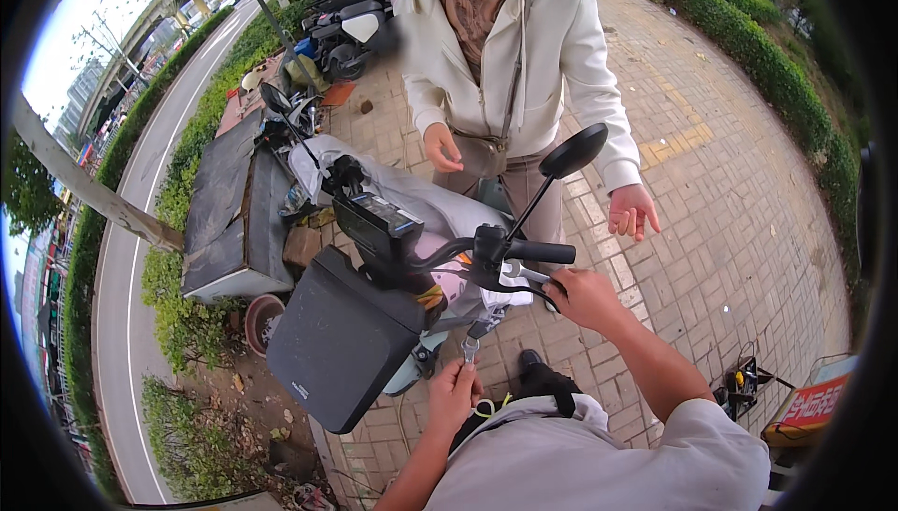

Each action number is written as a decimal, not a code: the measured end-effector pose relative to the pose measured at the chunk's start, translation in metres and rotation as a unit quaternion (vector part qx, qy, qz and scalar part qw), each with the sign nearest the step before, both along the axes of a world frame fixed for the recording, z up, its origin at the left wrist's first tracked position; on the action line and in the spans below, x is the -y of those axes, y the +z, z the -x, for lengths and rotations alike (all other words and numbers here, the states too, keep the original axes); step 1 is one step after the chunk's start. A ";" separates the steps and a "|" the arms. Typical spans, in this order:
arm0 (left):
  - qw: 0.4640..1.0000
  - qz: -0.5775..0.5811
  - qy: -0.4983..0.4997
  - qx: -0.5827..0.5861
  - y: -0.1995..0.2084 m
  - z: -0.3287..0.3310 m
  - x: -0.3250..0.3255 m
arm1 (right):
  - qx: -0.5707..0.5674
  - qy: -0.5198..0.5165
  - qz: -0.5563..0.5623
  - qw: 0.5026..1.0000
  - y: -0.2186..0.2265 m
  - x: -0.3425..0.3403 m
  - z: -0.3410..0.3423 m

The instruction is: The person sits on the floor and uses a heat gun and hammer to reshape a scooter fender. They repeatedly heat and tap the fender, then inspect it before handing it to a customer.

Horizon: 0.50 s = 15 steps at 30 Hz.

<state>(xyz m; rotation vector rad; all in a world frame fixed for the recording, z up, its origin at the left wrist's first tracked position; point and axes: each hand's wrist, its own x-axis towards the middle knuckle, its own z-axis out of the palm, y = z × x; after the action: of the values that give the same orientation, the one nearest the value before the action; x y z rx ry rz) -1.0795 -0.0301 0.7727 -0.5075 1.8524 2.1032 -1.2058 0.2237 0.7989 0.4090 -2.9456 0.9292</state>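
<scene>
An electric scooter with a dark grey front box (346, 338) stands before me. My left hand (454, 394) is closed round the lower end of a silver combination wrench (470, 347), whose ring end meets a metal part below the handlebar. My right hand (585, 298) grips a second silver wrench (526, 273), next to the black brake lever (538, 294) and under the black handlebar grip (543, 251). The far end of that wrench is partly hidden among the white covering and the lever. A round black mirror (573, 151) rises above the grip.
Across the scooter stands a person in a white jacket (580, 71), hands apart from mine. A pale cover (402, 188) drapes the scooter. Left are a metal cabinet (224, 212) and a clay pot (265, 319). A tool-like black and yellow object (742, 380) lies on the paving at right.
</scene>
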 end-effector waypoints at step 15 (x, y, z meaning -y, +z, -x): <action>0.999 -0.017 -0.040 0.028 -0.007 0.017 0.051 | 0.349 -0.115 0.279 0.887 0.011 0.065 -0.029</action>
<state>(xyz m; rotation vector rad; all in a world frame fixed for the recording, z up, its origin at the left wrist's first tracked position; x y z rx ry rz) -1.0967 -0.0809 0.7658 -0.4708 1.7734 2.0435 -1.1765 0.1588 0.8103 -0.3745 -2.9142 2.1516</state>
